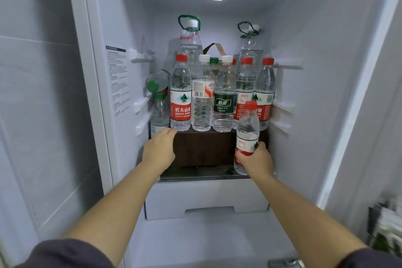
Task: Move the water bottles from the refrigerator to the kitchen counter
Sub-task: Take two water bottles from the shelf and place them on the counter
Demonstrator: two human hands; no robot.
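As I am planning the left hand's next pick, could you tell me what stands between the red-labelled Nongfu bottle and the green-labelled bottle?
In the head view, one white-capped bottle stands between the Nongfu bottle and the green-labelled bottle.

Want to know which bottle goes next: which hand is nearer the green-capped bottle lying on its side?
Left. The left hand is just below and right of the green-capped bottle; the right hand is across the fridge, gripping a red-capped bottle.

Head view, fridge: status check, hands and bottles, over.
Right hand gripping red-capped bottle, lifted clear of the row. Left hand empty, at the base of the Nongfu Spring bottle. Nothing blocking.
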